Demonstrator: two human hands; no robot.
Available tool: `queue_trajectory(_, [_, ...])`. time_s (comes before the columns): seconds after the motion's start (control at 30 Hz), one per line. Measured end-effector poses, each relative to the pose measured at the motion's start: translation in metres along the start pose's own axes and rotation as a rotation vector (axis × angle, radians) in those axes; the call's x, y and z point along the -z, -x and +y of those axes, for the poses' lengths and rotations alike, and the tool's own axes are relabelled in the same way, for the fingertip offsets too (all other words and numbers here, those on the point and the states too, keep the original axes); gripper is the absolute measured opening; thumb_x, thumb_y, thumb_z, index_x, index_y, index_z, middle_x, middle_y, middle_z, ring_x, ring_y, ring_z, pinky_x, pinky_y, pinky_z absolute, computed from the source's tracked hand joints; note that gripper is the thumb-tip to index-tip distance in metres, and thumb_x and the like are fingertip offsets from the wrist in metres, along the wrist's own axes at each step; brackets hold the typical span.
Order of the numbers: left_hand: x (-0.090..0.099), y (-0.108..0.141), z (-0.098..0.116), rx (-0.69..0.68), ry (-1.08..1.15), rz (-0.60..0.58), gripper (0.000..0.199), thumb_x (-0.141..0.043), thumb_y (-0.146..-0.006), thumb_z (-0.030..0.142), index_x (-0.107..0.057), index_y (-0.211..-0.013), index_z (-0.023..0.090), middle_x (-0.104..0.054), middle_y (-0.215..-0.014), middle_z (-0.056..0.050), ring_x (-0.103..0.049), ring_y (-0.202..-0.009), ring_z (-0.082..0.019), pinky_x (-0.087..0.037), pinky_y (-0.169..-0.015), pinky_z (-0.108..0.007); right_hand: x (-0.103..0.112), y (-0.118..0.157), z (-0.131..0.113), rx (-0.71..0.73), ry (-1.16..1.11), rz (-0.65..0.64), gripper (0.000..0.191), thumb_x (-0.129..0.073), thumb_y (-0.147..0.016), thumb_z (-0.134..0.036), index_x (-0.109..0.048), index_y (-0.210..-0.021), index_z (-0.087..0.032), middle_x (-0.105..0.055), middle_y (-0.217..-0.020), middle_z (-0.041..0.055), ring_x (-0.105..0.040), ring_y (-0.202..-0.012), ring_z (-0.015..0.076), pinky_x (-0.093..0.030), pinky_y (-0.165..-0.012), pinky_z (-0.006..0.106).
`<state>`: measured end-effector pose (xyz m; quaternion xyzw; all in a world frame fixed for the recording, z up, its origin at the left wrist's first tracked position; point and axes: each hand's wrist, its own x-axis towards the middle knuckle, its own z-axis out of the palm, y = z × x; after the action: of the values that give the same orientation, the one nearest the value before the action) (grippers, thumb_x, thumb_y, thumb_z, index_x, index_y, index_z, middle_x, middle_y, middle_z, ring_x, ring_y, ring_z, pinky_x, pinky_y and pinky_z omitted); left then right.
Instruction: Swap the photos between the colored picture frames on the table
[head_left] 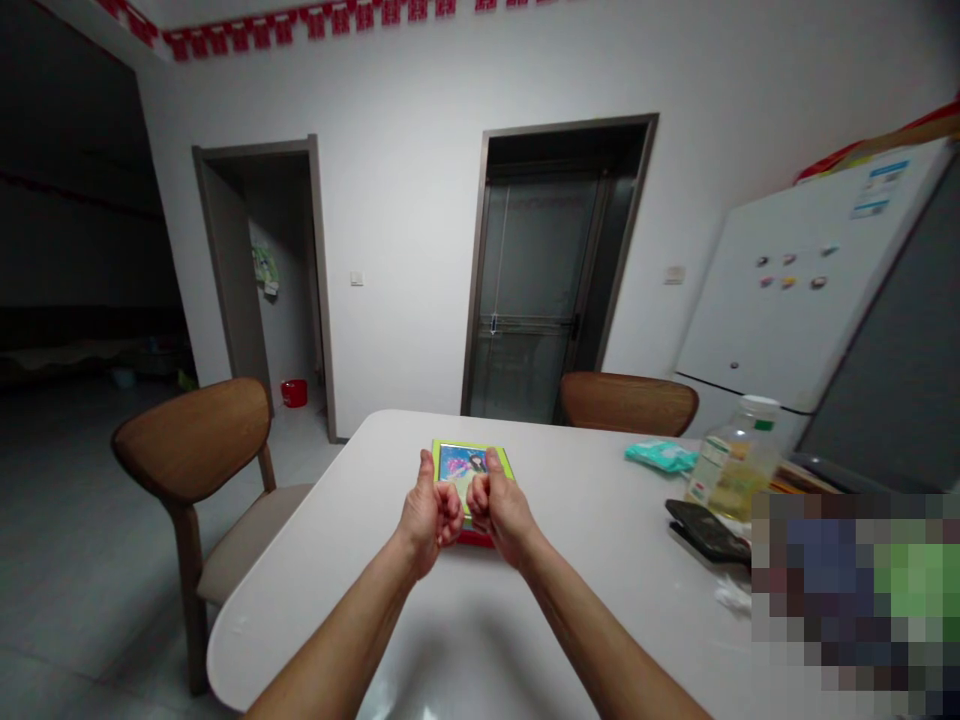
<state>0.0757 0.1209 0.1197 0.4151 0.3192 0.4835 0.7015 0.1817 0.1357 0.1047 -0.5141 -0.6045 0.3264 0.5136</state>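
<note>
Both my hands are raised in front of me above the white table [315,580], curled into fists with the thumbs pointing up. My left hand [431,515] has its fingers folded in, and nothing shows inside them. My right hand [506,512] mirrors it, a small gap away, also with nothing visible in it. Behind and between the fists lies a flat picture box [459,462] with a yellow-green border, a blue scene with a dark-haired cartoon figure, and a red front edge. My hands partly hide it; whether they touch it I cannot tell.
To the right on the table are a teal packet [660,456], a clear jar of yellowish liquid [731,465], a black object [706,530] and a crumpled white tissue [733,596]. Wooden chairs stand at the left [202,440] and far side [630,402]. A white fridge [787,300] is beyond.
</note>
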Motion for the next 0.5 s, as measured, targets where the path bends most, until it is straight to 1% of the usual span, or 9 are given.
queue_trajectory(0.07, [0.010,-0.002,-0.014,0.022,-0.001,0.079,0.056,-0.032,-0.074,0.062,-0.041,-0.044,0.015,-0.039,-0.032,0.006,-0.029,-0.026,-0.002,-0.014,-0.032,-0.014,0.003,-0.004,0.021,0.132,0.347,0.091,0.041,-0.031,-0.075,-0.051,-0.036,-0.049,-0.020,-0.043,-0.049,-0.0017,-0.042,-0.047,0.0114,-0.035,-0.049,0.027])
queue_trajectory(0.1, [0.015,-0.002,-0.022,0.034,-0.001,0.121,0.052,-0.037,-0.074,0.059,-0.043,-0.046,0.015,-0.041,-0.033,0.006,-0.031,-0.027,-0.002,-0.016,-0.032,-0.013,0.005,-0.006,0.031,0.172,0.446,0.111,0.031,-0.042,-0.071,-0.046,-0.043,-0.054,-0.020,-0.049,-0.057,0.0006,-0.047,-0.057,0.0148,-0.037,-0.057,0.031])
queue_trajectory(0.17, [0.024,-0.002,-0.040,0.051,-0.002,0.189,0.043,-0.046,-0.073,0.050,-0.048,-0.053,0.013,-0.047,-0.038,0.005,-0.039,-0.030,-0.003,-0.022,-0.034,-0.012,0.010,-0.006,0.047,0.204,0.529,0.099,0.014,-0.057,-0.061,-0.032,-0.051,-0.065,-0.020,-0.054,-0.072,0.0033,-0.048,-0.075,0.0209,-0.034,-0.069,0.038])
queue_trajectory(0.23, [0.030,0.001,-0.056,0.054,-0.004,0.226,0.032,-0.052,-0.072,0.042,-0.052,-0.060,0.012,-0.053,-0.044,0.003,-0.048,-0.036,-0.006,-0.029,-0.037,-0.014,0.014,0.000,0.057,0.233,0.607,0.064,0.015,-0.058,-0.057,-0.020,-0.055,-0.071,-0.022,-0.055,-0.078,0.0038,-0.046,-0.082,0.0235,-0.031,-0.074,0.041])
queue_trajectory(0.3, [0.031,0.003,-0.067,0.041,-0.002,0.232,0.025,-0.054,-0.072,0.037,-0.055,-0.068,0.012,-0.059,-0.053,0.000,-0.056,-0.046,-0.010,-0.038,-0.043,-0.017,0.015,0.011,0.061,0.259,0.666,0.019,0.017,-0.056,-0.057,-0.014,-0.056,-0.073,-0.022,-0.055,-0.080,0.0041,-0.045,-0.085,0.0233,-0.030,-0.076,0.040])
queue_trajectory(0.37, [0.028,0.005,-0.074,0.006,0.009,0.212,0.020,-0.053,-0.074,0.033,-0.056,-0.074,0.013,-0.064,-0.064,-0.001,-0.061,-0.060,-0.014,-0.044,-0.053,-0.021,0.015,0.026,0.059,0.275,0.710,-0.017,0.019,-0.055,-0.057,-0.014,-0.057,-0.075,-0.021,-0.055,-0.083,0.0039,-0.046,-0.085,0.0220,-0.031,-0.077,0.037])
queue_trajectory(0.43, [0.024,0.007,-0.077,-0.045,0.036,0.197,0.015,-0.052,-0.074,0.029,-0.057,-0.078,0.016,-0.065,-0.075,-0.001,-0.061,-0.075,-0.016,-0.046,-0.064,-0.023,0.015,0.042,0.054,0.268,0.728,-0.041,0.022,-0.057,-0.057,-0.017,-0.058,-0.079,-0.022,-0.055,-0.085,0.0030,-0.046,-0.085,0.0202,-0.033,-0.077,0.034])
queue_trajectory(0.5, [0.018,0.012,-0.079,-0.120,-0.013,0.220,0.013,-0.055,-0.070,0.027,-0.058,-0.079,0.017,-0.066,-0.080,0.000,-0.060,-0.082,-0.017,-0.046,-0.070,-0.024,0.018,0.056,0.045,0.252,0.634,-0.043,0.028,-0.060,-0.056,-0.020,-0.058,-0.084,-0.021,-0.055,-0.089,0.0033,-0.046,-0.088,0.0199,-0.034,-0.079,0.033])
